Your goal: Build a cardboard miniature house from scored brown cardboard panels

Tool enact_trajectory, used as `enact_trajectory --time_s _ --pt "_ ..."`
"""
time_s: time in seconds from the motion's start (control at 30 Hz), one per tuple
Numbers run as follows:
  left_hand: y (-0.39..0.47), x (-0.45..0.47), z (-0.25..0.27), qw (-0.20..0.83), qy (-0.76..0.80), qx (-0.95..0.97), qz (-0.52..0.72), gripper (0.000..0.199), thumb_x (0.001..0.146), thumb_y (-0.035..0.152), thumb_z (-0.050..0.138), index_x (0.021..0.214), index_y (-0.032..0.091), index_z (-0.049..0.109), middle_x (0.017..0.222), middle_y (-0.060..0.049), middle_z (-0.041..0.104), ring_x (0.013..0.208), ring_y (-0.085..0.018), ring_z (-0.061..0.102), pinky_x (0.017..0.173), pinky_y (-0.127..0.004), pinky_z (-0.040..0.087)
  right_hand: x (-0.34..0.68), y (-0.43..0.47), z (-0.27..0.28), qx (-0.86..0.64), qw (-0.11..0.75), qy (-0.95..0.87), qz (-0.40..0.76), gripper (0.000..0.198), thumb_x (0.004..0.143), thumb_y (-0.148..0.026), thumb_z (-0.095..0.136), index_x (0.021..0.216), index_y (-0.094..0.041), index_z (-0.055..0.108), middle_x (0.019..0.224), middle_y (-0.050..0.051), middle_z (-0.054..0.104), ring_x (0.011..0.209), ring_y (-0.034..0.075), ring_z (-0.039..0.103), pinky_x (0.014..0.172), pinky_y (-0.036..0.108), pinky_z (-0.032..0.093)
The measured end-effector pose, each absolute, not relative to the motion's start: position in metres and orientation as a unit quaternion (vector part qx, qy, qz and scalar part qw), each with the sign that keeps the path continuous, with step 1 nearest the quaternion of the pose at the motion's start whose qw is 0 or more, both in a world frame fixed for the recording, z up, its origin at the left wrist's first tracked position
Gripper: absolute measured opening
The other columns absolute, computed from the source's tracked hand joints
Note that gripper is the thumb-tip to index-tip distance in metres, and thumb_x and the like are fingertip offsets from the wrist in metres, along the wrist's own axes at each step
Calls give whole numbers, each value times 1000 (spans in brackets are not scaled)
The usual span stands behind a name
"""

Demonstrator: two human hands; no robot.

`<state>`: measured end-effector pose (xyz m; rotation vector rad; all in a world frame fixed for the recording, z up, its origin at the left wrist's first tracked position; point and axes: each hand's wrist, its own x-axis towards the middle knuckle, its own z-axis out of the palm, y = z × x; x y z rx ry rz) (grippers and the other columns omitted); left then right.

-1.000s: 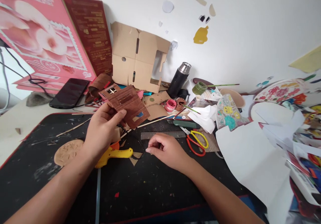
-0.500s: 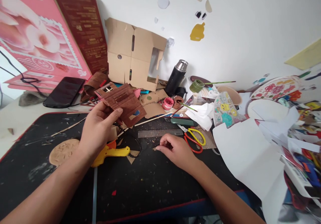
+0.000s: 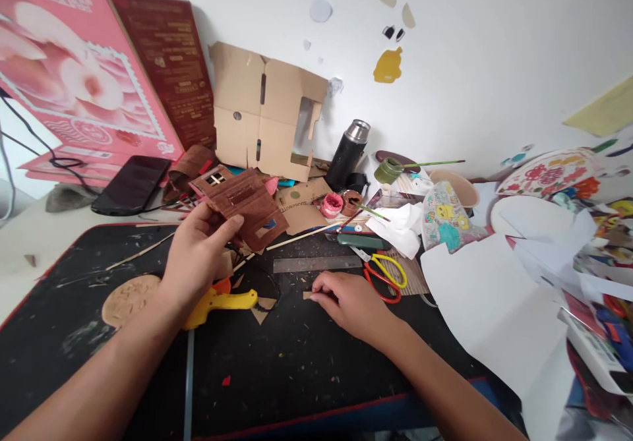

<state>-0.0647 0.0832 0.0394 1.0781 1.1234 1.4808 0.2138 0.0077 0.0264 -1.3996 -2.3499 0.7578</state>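
Note:
My left hand [image 3: 205, 243] is closed on a brown-painted cardboard house model [image 3: 250, 207], held tilted above the mat with the thumb across its near side. Window openings are cut in it, one with crossbars. Low over the black mat, my right hand [image 3: 341, 299] pinches a small piece of brown cardboard [image 3: 307, 294] between thumb and fingertips. Just beyond that hand lies a clear ruler [image 3: 316, 264]. Scissors [image 3: 386, 276] with red and yellow handles rest to its right. A yellow glue gun [image 3: 222, 302] lies beside my left wrist, partly hidden by the forearm.
A black thermos [image 3: 349, 156] stands at the back near open paint jars [image 3: 331, 205]. Cut cardboard [image 3: 281, 108] leans on the wall. A phone [image 3: 131, 184] lies at left. White paper [image 3: 475, 302] covers the right side. A round cardboard disc [image 3: 129, 296] is near my left forearm.
The right fingers have shifted slightly, and more of the small cardboard piece shows at their tips. My left hand still holds the house model in nearly the same place. The view has moved slightly.

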Motion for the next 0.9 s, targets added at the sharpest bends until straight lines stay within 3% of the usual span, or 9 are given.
enact_trajectory --time_s 0.13,0.23,0.4,0.63,0.9 --pt "81 -63 43 479 470 439 598 34 79 35 87 105 18 73 93 -4 75 68 -15 64 55 -24 54 211 6 29 -516 110 -811 253 9 98 -24 75 99 -21 67 75 -2 70 68 17 64 63 27 37" --pt "80 -62 45 499 468 434 586 38 77 37 87 107 18 73 101 -6 76 70 -16 64 55 -25 54 210 5 28 -519 114 -805 263 9 99 -26 74 97 -22 66 70 -4 67 65 16 62 62 27 35" --pt "80 -61 44 548 471 440 534 40 77 41 87 105 18 70 91 -3 74 63 -15 63 53 -25 54 205 5 24 -505 192 -794 280 10 101 -31 70 96 -24 66 67 -5 65 60 15 61 61 26 38" --pt "76 -60 48 594 482 497 410 35 81 42 82 104 18 69 68 1 67 45 -13 56 42 -23 42 184 21 33 -477 302 -798 214 17 106 -36 62 96 -23 65 65 -4 65 57 14 60 59 26 40" --pt "73 -60 48 626 466 508 363 31 80 39 81 100 19 68 71 2 66 44 -12 56 43 -24 43 167 34 38 -441 311 -832 131 18 109 -34 57 98 -24 67 72 0 72 58 14 64 60 26 39"
